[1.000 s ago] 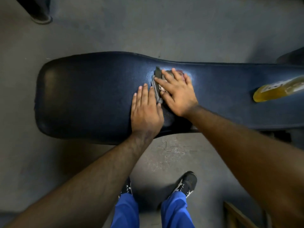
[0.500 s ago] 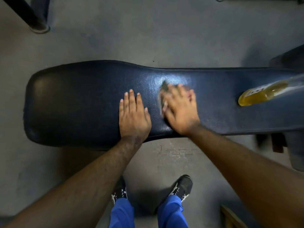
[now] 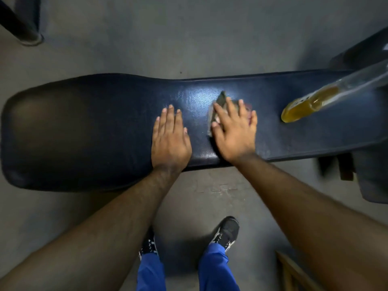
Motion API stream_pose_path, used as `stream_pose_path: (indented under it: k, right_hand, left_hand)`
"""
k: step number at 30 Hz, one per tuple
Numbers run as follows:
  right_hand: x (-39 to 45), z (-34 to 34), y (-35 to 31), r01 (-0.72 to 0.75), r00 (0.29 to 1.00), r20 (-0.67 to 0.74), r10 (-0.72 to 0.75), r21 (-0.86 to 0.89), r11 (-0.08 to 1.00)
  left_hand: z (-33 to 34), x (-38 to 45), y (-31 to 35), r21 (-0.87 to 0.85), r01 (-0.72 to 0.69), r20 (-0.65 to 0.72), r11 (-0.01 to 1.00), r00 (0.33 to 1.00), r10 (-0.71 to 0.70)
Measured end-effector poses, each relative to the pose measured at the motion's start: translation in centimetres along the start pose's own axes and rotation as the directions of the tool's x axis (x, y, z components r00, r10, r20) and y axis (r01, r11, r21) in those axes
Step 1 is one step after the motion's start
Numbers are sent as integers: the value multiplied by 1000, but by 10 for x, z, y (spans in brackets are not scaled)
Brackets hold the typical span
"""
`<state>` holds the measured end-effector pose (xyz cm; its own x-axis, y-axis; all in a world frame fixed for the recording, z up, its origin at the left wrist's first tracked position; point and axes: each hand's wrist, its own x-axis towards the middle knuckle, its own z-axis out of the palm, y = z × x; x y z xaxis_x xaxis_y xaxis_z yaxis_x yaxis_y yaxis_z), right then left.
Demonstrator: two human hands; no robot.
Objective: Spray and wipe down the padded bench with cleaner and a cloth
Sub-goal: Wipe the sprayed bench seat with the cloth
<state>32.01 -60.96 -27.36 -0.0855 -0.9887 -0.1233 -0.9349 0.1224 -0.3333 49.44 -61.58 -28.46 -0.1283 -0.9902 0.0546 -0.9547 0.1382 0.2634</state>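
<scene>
A dark blue padded bench (image 3: 88, 131) runs left to right across the view. My right hand (image 3: 235, 131) presses flat on a grey cloth (image 3: 219, 103) at the bench's middle; the cloth shows only past my fingertips and thumb. My left hand (image 3: 170, 137) lies flat and empty on the pad, just left of the cloth, fingers together. A clear bottle of yellow cleaner (image 3: 304, 103) lies on its side on the bench to the right of my right hand. The pad shines wet around the cloth.
A dark post foot (image 3: 27, 36) stands on the grey floor at the far left. Dark equipment (image 3: 365, 51) sits at the far right, bench frame parts (image 3: 344, 166) under the right end. My shoes (image 3: 227, 229) stand near the bench. A wooden edge (image 3: 294, 271) shows at bottom right.
My right hand has slid the cloth to the right along the pad, away from my left hand. The gap between the hands has widened. The bottle stays put.
</scene>
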Motion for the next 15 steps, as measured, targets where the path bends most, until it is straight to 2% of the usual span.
stream_pose_path:
  k: [1, 3, 4, 7, 8, 11, 12, 15]
  right_hand:
    - [6, 1, -10, 52, 998, 24, -52, -10, 999]
    - [21, 3, -10, 259, 964, 74, -256, -25, 966]
    - [32, -1, -3, 275, 959, 77, -272, -23, 961]
    - [59, -6, 7, -40, 999, 10, 40, -58, 998]
    - [60, -5, 5, -62, 998, 17, 64, -64, 996]
    - [48, -8, 5, 260, 962, 103, -254, -55, 964]
    - [47, -10, 10, 316, 944, 118, -309, -45, 948]
    - [47, -10, 14, 260, 963, 92, -252, -87, 962]
  left_hand:
    - [0, -1, 0, 19, -2, 0, 1000, 1000, 2]
    - [0, -1, 1, 43, -2, -4, 999, 1000, 2]
    - [1, 0, 1, 44, -3, -1, 999, 1000, 3]
    - [1, -1, 1, 52, 5, -4, 999, 1000, -5]
    - [1, -1, 2, 57, 5, 4, 998, 1000, -5]
    - [-3, 0, 3, 70, 12, 37, 998, 999, -15]
    - [-4, 0, 3, 76, 15, 49, 997, 999, -19]
    - [-5, 1, 4, 96, 13, 81, 995, 997, -20]
